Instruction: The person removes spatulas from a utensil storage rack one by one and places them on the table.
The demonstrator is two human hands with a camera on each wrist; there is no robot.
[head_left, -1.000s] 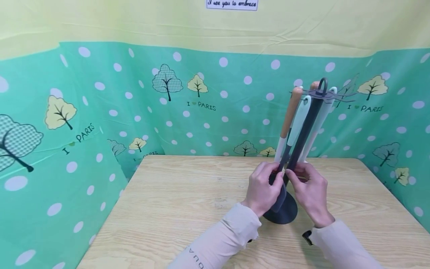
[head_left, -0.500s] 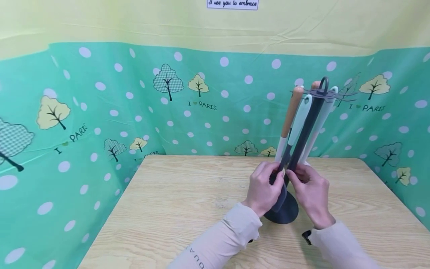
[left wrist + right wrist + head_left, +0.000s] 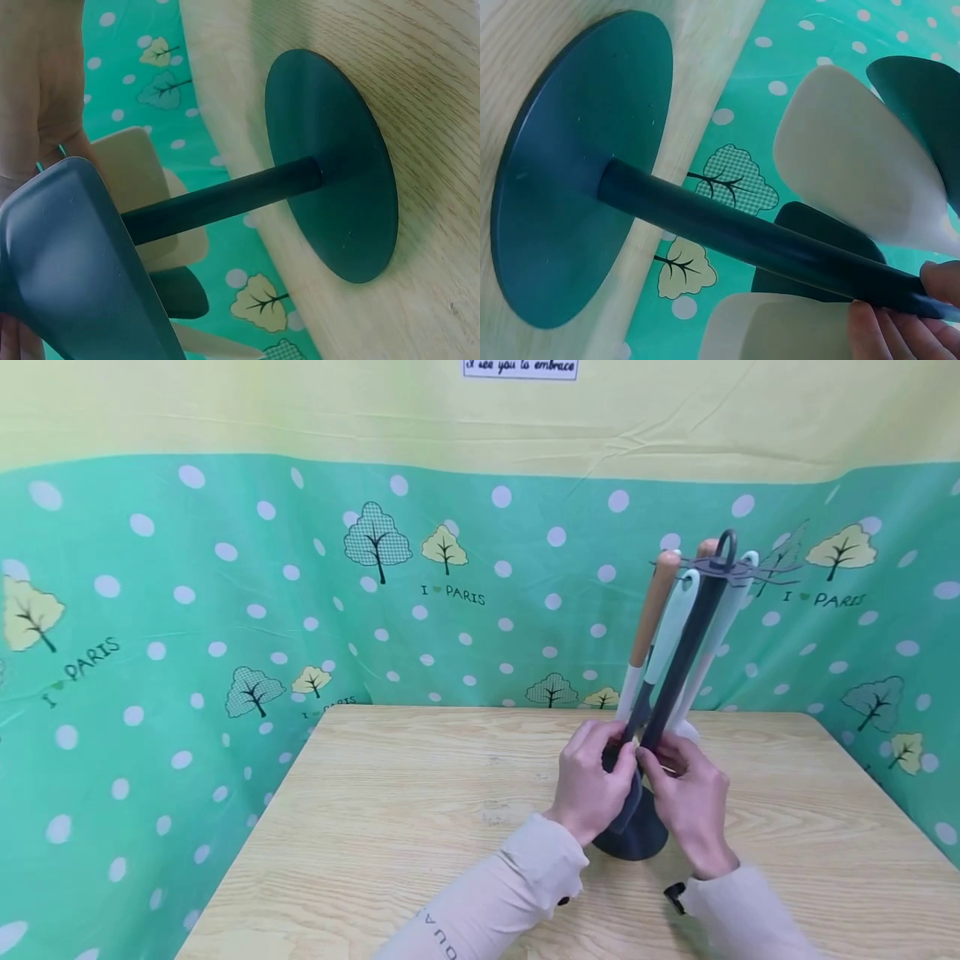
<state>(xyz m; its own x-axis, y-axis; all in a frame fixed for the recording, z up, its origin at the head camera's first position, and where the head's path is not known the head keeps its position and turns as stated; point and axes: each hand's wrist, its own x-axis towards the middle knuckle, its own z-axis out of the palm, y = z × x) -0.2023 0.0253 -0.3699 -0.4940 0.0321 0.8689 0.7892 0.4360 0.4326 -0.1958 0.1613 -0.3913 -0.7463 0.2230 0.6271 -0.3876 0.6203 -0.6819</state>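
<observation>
A dark utensil stand (image 3: 684, 664) with a round base (image 3: 637, 839) stands on the table. My left hand (image 3: 590, 785) pinches a dark-headed spatula (image 3: 79, 255) low down, below its mint handle (image 3: 672, 631); its broad head fills the lower left of the left wrist view. With thumb and fingers, my right hand (image 3: 692, 797) grips the stand's pole (image 3: 757, 236) above the base. Around the pole hang wooden-handled utensils (image 3: 651, 618) and another mint-handled one (image 3: 726, 606). Pale heads (image 3: 847, 150) and a dark head (image 3: 922, 112) show in the right wrist view.
Thin hooks (image 3: 708, 570) spread out at the stand's top, under a loop (image 3: 726, 547). The wood-grain table (image 3: 420, 810) reaches back to a green dotted cloth (image 3: 465, 643) with printed trees, which also hangs along both sides.
My right hand has shifted slightly left and down along the pole, uncovering more of a pale utensil head behind it. The left hand keeps its hold. The head view has turned slightly.
</observation>
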